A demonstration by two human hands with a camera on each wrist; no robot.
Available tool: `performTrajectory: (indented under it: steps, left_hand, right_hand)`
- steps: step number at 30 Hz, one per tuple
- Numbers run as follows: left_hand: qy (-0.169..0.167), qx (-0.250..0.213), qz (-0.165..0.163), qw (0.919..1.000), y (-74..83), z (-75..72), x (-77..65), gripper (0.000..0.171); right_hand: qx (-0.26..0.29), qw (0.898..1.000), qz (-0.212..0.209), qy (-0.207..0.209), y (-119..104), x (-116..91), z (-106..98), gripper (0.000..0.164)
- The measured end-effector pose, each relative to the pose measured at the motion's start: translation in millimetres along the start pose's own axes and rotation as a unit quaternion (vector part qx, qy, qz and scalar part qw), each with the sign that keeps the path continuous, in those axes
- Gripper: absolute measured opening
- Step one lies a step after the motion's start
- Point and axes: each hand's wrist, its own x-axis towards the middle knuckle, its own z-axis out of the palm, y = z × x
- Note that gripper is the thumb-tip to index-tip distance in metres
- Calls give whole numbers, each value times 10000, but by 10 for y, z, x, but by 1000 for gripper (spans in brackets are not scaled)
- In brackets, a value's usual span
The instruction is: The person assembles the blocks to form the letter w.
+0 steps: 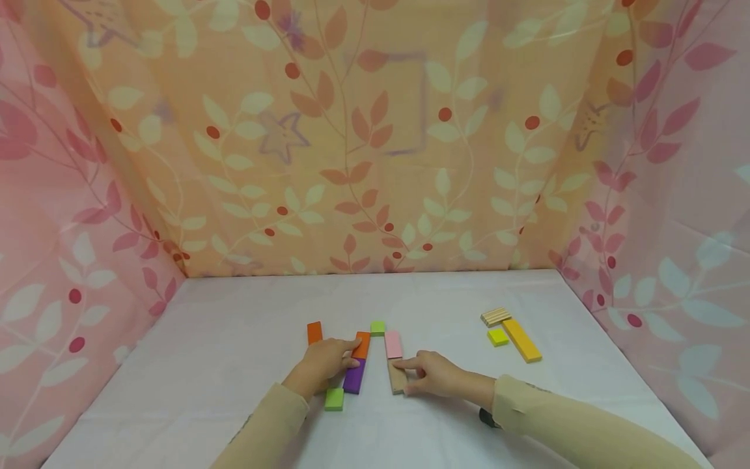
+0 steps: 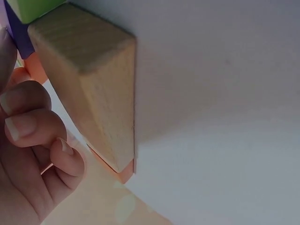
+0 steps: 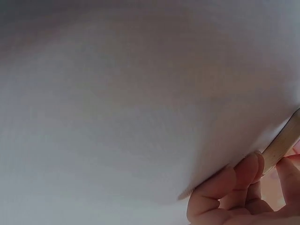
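Observation:
My left hand [image 1: 321, 365] reaches over the left side of a zigzag of flat blocks. Its index fingertip touches an orange block [image 1: 363, 340], and the thumb lies at the purple block [image 1: 354, 380] end to end with it. Beneath that hand, a plain wooden block [image 2: 101, 89] shows in the left wrist view, with a second orange block [image 1: 314, 332] beyond it. A green square [image 1: 334, 400] sits by the purple block's near end. With thumb and index finger, my right hand [image 1: 436, 374] pinches a tan wooden block [image 1: 397, 379] that lines up with a pink block [image 1: 393, 344].
Another green square [image 1: 377, 328] bridges the far ends of the orange and pink blocks. Off to the right lie a striped wooden block [image 1: 496, 317], a yellow square [image 1: 498, 337] and a long amber block [image 1: 523, 341]. Patterned curtains [image 1: 375, 195] border the white table [image 1: 234, 312].

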Motion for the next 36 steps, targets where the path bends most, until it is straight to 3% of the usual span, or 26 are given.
performTrajectory:
  steps: [9,20,27,36]
  left_hand:
    - [83,-452,-193,9988,33,-20,-16,55]
    - [512,488,356,9969,92,-19,-29,47]
    - [521,403,411,9970,185,45,-40,49]
    - [565,478,727,9946,380,102,-27,64]
  right_hand:
    - [36,9998,187,64,-45,-18,12,52]
    - [244,9995,191,22,-25,-39,5,57]
    - [771,9965,313,19,165,-198,-296,57]
    - [404,9888,888,1130,630,-584,-798,50]
